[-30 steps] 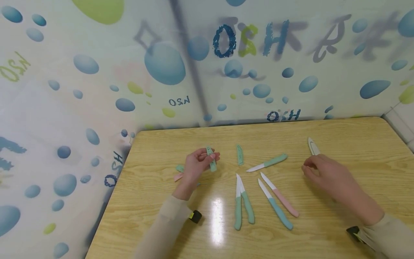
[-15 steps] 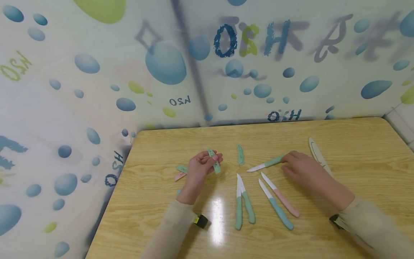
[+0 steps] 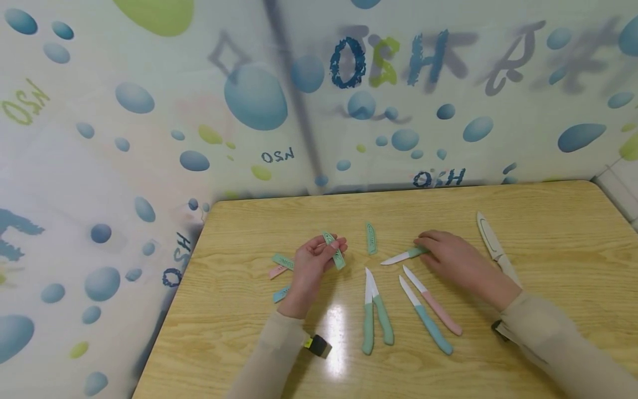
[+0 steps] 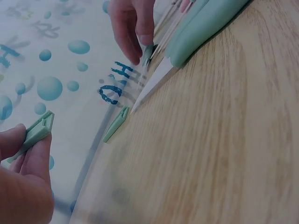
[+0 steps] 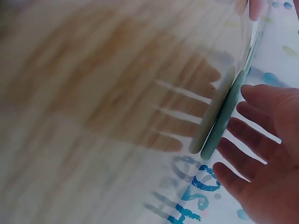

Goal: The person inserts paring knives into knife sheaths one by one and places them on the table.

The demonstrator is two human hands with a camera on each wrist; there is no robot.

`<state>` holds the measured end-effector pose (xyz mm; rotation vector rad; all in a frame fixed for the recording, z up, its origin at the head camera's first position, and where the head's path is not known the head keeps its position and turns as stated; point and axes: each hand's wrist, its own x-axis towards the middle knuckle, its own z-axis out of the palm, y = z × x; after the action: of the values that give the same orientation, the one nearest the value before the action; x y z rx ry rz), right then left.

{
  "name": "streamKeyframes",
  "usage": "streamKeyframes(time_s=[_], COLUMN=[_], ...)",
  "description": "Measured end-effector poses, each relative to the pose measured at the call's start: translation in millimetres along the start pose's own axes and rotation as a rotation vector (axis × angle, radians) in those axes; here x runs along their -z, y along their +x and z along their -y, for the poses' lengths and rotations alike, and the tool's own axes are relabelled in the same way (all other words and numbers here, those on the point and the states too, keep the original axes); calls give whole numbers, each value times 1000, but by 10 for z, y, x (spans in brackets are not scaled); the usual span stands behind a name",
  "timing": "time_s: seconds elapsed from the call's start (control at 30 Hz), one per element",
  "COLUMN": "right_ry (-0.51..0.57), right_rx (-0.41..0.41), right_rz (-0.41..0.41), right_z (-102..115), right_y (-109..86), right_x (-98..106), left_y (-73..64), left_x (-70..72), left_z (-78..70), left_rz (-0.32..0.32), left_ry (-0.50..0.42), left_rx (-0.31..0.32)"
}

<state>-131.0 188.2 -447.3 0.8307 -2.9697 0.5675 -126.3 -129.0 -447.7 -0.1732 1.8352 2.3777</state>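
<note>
My left hand (image 3: 309, 271) pinches a green knife sheath (image 3: 335, 252) between thumb and fingers above the table's left half; its open end shows in the left wrist view. A green-handled knife (image 3: 399, 257) with a white blade lies to the right, tip pointing left. My right hand (image 3: 461, 260) reaches over the end of its handle. In the right wrist view that green handle (image 5: 224, 119) lies right at my spread, loosely bent fingers, which are not closed round it. Another green sheath (image 3: 371, 238) lies between the hands.
Two green-handled knives (image 3: 368, 324) lie side by side in front, beside a blue-handled knife (image 3: 432, 330) and a pink-handled knife (image 3: 441, 313). A sheathed white knife (image 3: 490, 235) lies at right. Green (image 3: 283, 260), pink (image 3: 277, 271) and blue (image 3: 281, 293) sheaths lie left of my left hand.
My right hand has moved left from the sheathed white knife to the green knife's handle. My left hand, still pinching the sheath, has shifted slightly right.
</note>
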Motion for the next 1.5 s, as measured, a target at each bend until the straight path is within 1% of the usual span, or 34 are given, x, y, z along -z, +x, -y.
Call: streamKeyframes(time_s=[0.17, 0.4, 0.6, 0.83, 1.0, 1.17, 1.3, 1.5], right_ry=[-15, -42, -48, -65, -39, 1, 36, 61], right_rx=[20, 36, 29, 3, -1, -36, -61, -56], right_rz=[-17, -29, -33, -2, -2, -20, -32, -95], right_z=[-8, -12, -5, 8, 19, 42, 59, 70], right_y=[33, 47, 41, 24, -43, -151, -239, -359], right_x=[-28, -49, -55, -29, 10, 54, 86, 97], left_y=[1, -7, -6, -3, -2, -10, -22, -26], left_x=[-3, -19, -16, -20, -30, -53, -81, -106], left_z=[13, 9, 15, 21, 34, 47, 54, 82], left_rz=[2, 7, 14, 4, 1, 7, 0, 2], left_ry=[-12, -8, -12, -20, -32, -61, -62, -74], left_rx=[2, -13, -13, -13, -17, -13, -9, 7])
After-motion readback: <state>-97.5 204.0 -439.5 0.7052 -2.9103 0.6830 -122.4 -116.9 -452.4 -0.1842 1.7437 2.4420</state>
